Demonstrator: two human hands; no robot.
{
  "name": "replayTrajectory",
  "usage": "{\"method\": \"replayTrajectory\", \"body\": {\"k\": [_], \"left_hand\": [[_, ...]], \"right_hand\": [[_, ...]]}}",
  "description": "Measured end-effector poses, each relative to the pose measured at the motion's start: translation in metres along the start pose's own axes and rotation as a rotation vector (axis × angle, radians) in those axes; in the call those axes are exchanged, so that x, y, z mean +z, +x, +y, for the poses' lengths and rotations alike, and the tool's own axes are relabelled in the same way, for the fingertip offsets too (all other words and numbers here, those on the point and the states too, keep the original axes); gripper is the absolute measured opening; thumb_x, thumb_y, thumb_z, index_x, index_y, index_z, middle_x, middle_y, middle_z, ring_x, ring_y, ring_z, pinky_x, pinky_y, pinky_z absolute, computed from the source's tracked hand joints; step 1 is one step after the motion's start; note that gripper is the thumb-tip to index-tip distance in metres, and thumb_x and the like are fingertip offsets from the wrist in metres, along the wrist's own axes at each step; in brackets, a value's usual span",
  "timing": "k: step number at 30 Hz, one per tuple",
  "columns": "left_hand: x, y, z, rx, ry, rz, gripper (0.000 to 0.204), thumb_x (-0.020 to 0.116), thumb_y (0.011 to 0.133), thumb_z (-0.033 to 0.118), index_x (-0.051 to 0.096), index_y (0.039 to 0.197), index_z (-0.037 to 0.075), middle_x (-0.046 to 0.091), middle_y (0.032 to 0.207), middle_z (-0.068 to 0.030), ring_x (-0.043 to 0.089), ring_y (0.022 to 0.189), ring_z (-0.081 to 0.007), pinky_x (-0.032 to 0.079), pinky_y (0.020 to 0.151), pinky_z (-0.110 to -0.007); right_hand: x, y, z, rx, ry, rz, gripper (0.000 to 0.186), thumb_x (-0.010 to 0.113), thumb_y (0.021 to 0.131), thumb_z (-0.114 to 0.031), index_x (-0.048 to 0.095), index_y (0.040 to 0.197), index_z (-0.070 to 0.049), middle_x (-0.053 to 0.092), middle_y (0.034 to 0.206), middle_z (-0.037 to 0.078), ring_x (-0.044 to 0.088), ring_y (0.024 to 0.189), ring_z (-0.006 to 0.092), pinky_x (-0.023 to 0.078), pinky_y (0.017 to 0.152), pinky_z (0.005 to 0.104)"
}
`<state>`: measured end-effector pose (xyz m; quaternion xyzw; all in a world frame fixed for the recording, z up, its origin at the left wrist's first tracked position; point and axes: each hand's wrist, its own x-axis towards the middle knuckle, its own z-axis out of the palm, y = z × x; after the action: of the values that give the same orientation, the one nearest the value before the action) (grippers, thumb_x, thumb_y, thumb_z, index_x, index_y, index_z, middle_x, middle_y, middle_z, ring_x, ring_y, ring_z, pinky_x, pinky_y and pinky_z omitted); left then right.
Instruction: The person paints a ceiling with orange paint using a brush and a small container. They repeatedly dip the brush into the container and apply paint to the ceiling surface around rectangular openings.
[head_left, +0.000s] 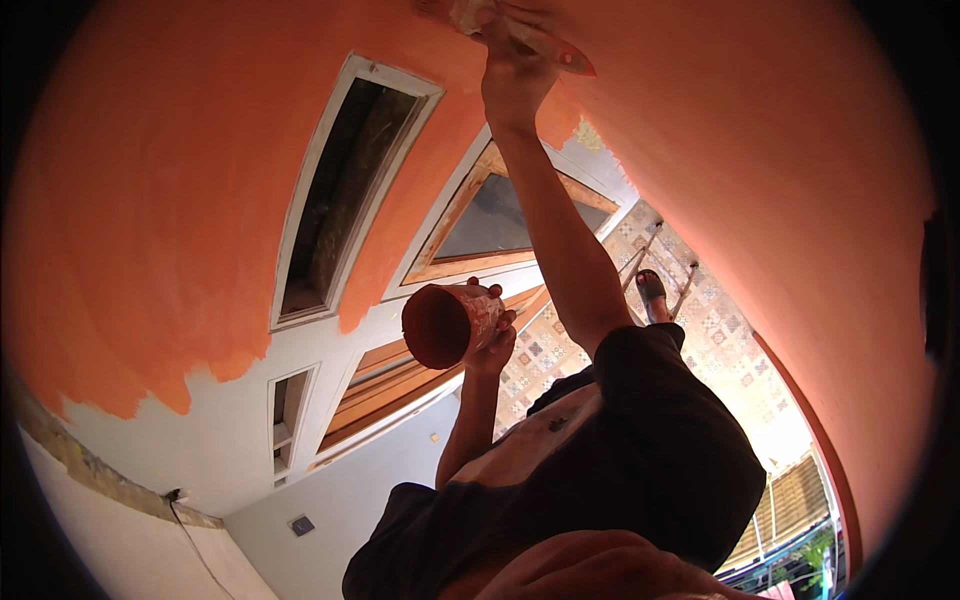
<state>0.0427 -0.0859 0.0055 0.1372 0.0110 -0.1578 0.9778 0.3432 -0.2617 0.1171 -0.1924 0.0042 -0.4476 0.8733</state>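
High against the orange-painted wall (180,230), my right hand (515,85) grips a paintbrush (565,55) by its handle. The brush head lies at the upper edge of the view, by the wall, and is partly cut off. My left hand (492,345) is wrapped round a paint-smeared cup (440,325), held at chest height with its mouth tipped toward me. Its inside is dark, so how much paint it holds cannot be made out. Fresh orange ends in a ragged edge above bare white wall (215,430).
A narrow white-framed opening (350,200) and a wood-framed window (490,215) are set in the wall. Smooth orange surface (760,180) curves along the right. Below are a patterned tile floor (540,370), ladder-like legs (685,290) and my sandalled foot (650,290). A cable (195,540) hangs at lower left.
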Motion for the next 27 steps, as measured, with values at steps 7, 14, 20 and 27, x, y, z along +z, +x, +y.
{"method": "replayTrajectory", "body": {"k": [7,14,20,27], "left_hand": [[0.002,-0.003,0.001,0.0,0.004,0.031,0.06,0.056,0.099,0.046,0.043,0.15,0.017,0.051,0.139,-0.0155,0.06,0.092,-0.0266,0.051,0.056,-0.027],[-0.002,-0.004,-0.004,-0.003,0.053,0.034,0.06,0.056,0.099,0.046,0.044,0.15,0.017,0.051,0.139,-0.0155,0.062,0.091,-0.0269,0.05,0.054,-0.027],[0.0,-0.005,-0.004,-0.007,0.034,0.045,0.059,0.057,0.099,0.043,0.045,0.149,0.017,0.052,0.136,-0.0156,0.061,0.096,-0.0276,0.051,0.055,-0.026],[-0.003,-0.008,-0.002,0.029,0.025,0.057,0.059,0.055,0.099,0.044,0.045,0.149,0.015,0.051,0.136,-0.0154,0.06,0.094,-0.0283,0.051,0.055,-0.027]], "right_hand": [[-0.104,-0.024,0.049,0.254,-0.193,0.436,0.025,0.074,0.086,-0.004,0.056,0.102,0.003,0.062,0.105,0.01,0.066,0.094,0.0212,0.065,0.08,0.0342],[-0.177,-0.041,0.058,0.198,-0.932,0.438,0.011,0.068,0.089,-0.017,0.065,0.09,-0.007,0.072,0.086,0.007,0.07,0.082,0.0219,0.054,0.073,0.0379],[-0.106,-0.053,0.051,0.227,-0.976,0.18,0.005,0.071,0.087,-0.002,0.066,0.086,-0.004,0.069,0.093,0.003,0.067,0.081,0.0164,0.054,0.074,0.0309],[-0.099,-0.032,0.026,0.233,0.014,0.101,0.023,0.071,0.086,0.002,0.058,0.105,0.0,0.061,0.104,0.013,0.065,0.098,0.0227,0.065,0.078,0.0388]]}}
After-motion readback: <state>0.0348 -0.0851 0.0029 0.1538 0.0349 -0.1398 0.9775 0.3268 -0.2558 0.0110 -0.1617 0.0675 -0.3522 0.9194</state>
